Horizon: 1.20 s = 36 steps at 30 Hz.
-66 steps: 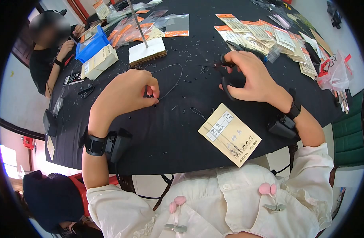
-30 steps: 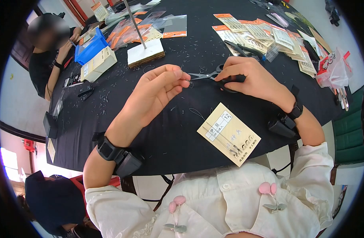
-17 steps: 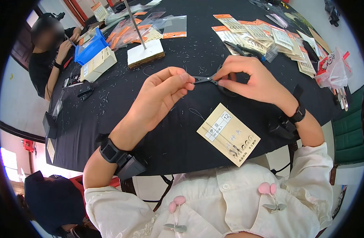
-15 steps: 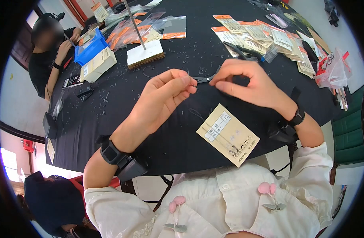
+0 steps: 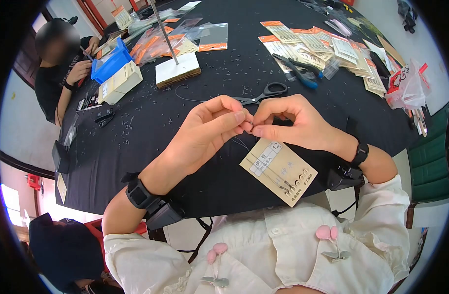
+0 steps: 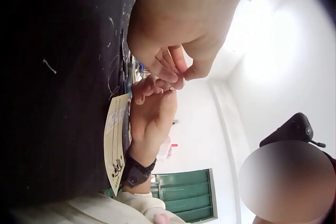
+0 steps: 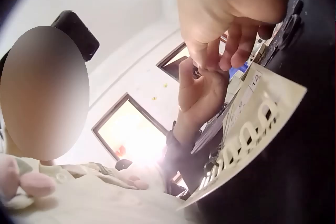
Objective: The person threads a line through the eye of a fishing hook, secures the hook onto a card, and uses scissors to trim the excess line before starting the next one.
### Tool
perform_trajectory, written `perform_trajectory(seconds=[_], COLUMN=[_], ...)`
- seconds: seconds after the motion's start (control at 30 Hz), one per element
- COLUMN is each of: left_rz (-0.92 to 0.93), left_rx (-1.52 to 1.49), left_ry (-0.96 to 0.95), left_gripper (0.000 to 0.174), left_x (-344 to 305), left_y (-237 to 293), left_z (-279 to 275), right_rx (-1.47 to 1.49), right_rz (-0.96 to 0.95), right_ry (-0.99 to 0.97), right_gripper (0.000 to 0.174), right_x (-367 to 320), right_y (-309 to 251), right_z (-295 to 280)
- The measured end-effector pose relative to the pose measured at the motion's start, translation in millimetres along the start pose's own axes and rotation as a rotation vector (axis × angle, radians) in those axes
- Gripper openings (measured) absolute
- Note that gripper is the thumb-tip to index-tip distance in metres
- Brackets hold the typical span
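In the head view my left hand (image 5: 197,132) and right hand (image 5: 298,120) meet over the table, thumb and fingertips of each pinching a tiny dark piece (image 5: 252,124). It looks like a fish hook, mostly covered by the fingers; the right wrist view shows the dark piece (image 7: 196,71) between the fingertips too. Thin line trails below the hands. Just beyond them lie black-handled scissors (image 5: 259,97), their blades partly behind the left fingers. A cream card (image 5: 279,172) with several hooks and lines attached lies nearer the body, below the right hand.
Behind the hands stands a white-topped block (image 5: 178,69) with an upright metal rod. Pliers (image 5: 298,71) and packaged hook cards (image 5: 327,46) lie at the back right. A blue tray (image 5: 110,63) and card stack (image 5: 120,83) are at left, near another person. Line clippings dot the black cloth.
The right hand has let go of the scissors, which now lie on the cloth, and has moved down and left to the left fingertips. The left hand has shifted right and slightly toward the body.
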<state>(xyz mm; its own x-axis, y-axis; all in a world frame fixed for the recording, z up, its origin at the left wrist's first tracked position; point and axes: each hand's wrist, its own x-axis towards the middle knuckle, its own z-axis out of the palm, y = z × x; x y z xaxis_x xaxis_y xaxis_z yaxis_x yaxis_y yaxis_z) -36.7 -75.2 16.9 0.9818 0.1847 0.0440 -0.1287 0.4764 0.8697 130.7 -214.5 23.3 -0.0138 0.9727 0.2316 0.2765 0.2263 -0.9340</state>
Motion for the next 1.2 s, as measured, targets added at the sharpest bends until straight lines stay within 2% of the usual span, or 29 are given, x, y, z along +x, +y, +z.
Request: perform_trajectory(seconds=[0.2, 0.3, 0.37, 0.43, 0.9, 1.07, 1.17, 1.2], left_rz=[-0.021, -0.012, 0.062, 0.054, 0.053, 0.116, 0.122, 0.122], left_rx=[0.043, 0.218, 0.437, 0.415, 0.404, 0.506, 0.461, 0.461], left_ry=[0.056, 0.091, 0.072, 0.069, 0.053, 0.054, 0.090, 0.090], left_gripper=[0.009, 0.014, 0.016, 0.015, 0.009, 0.008, 0.009, 0.009], left_x=[1, 2, 1, 2, 3, 4, 4, 3], left_y=[2, 5, 4, 2, -1, -5, -7, -6], left_z=[0, 2, 5, 2, -1, -3, -5, -5], right_rx=[0.072, 0.199, 0.279, 0.324, 0.306, 0.318, 0.212, 0.045], right_rz=[0.032, 0.101, 0.147, 0.135, 0.185, 0.192, 0.094, 0.054], right_ry=[-0.006, -0.012, -0.026, -0.049, -0.083, -0.089, -0.004, 0.028], right_gripper=[0.013, 0.013, 0.013, 0.014, 0.017, 0.015, 0.013, 0.014], right_x=[-1, -1, -1, -1, -2, -1, -3, -3], right_y=[6, 12, 13, 13, 11, 13, 12, 4], right_z=[-1, -3, -4, -3, -4, -2, 0, 0])
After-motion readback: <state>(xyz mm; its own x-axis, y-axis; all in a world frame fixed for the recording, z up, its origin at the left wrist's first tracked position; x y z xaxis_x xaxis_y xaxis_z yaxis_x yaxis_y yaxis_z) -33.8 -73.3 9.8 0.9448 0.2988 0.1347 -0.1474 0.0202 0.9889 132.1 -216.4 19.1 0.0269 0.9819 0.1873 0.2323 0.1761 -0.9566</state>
